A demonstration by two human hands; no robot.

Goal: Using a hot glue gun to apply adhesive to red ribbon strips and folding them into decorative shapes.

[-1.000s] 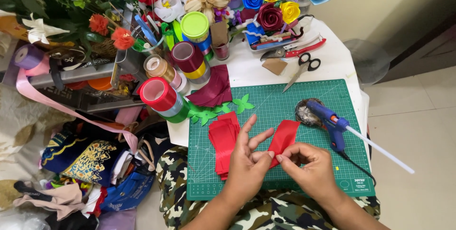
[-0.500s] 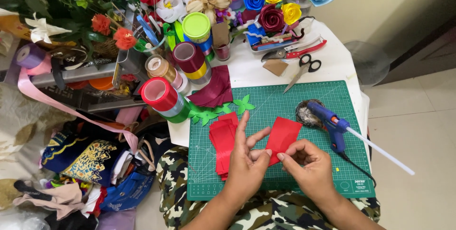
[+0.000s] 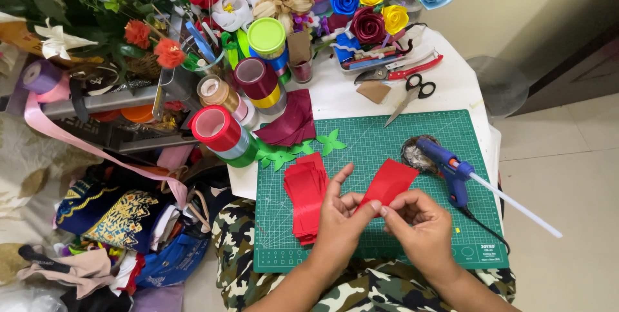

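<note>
- Both hands meet over the green cutting mat (image 3: 412,138), holding one red ribbon piece (image 3: 390,182) between them, lifted just above the mat.
- The left hand (image 3: 342,218) pinches the piece's lower end, with its forefinger stretched up and free.
- The right hand (image 3: 422,222) grips the same lower end with thumb and fingertips, curled in tight.
- Just left of the hands, a stack of red ribbon pieces (image 3: 305,193) lies flat on the mat.
- A blue glue gun (image 3: 448,167) rests near the right hand, on the mat's right side.
- Green paper leaves (image 3: 303,151) sit at the mat's top left corner, beside a red ribbon roll (image 3: 216,128).
- Scissors (image 3: 409,96) lie on the white table beyond the mat.
</note>
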